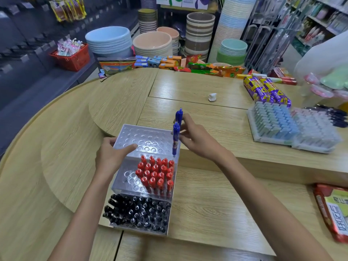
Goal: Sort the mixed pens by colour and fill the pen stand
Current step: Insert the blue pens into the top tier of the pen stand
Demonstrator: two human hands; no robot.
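Nearest on the pale wood-grain desk (207, 194) stands the pen stand (128, 178) — a clear plastic block of three stepped tiers, each drilled with rows of round holes. Its lowest, nearest tier is packed with black pens (137, 213), glossy tops up, a few at the left leaning outward. The middle tier holds red pens (156, 172) crowded upright in its right part; the holes at its left are bare. The top tier is nearly all open holes.

At the top tier's near right corner one blue pen (176, 140) stands upright, tip at a hole, with a printed band on its lower barrel. The right hand (199, 142) pinches this pen near its top between thumb and fingers (189, 120). A second blue pen (179, 115) rises just behind it, lower part hidden, so I cannot tell how it is held. The left hand (111, 155) grips the stand's left side, thumb laid across the top tier, fingers curled round the far edge.

Farther right lie clear trays (273, 125) of small pale blue and green blocks in rows, with purple-and-yellow packets (263, 89) behind them. A small white lump (212, 97) sits alone mid-desk. Beyond the desk are stacked round basins (109, 40) — blue and peach.
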